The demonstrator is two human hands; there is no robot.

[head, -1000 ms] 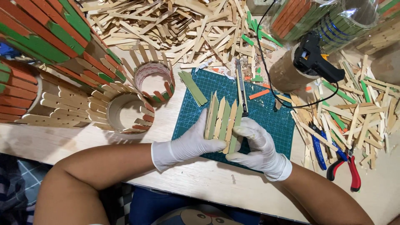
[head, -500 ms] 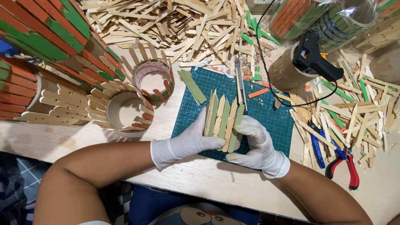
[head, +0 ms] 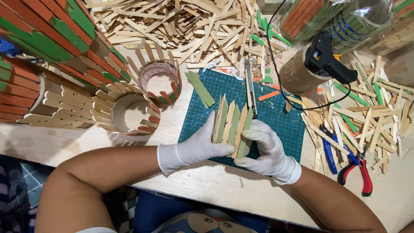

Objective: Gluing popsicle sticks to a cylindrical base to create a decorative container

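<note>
**Stick panel partly assembled**

Left hand (head: 196, 149) and right hand (head: 265, 149), fingers closed, grip a row of pointed sticks (head: 232, 125) above the cutting mat (head: 280, 125). Several sticks are joined; loose sticks (head: 172, 26) and the glue gun (head: 325, 58) lie nearby.

There is one camera. It sits on the person's head and looks almost straight down at the wooden table (head: 215, 183). It is close, so both arms reach in from the bottom edge. The green cutting mat (head: 276, 116) lies in the middle, and the person's lap shows below the table's near edge.
</note>
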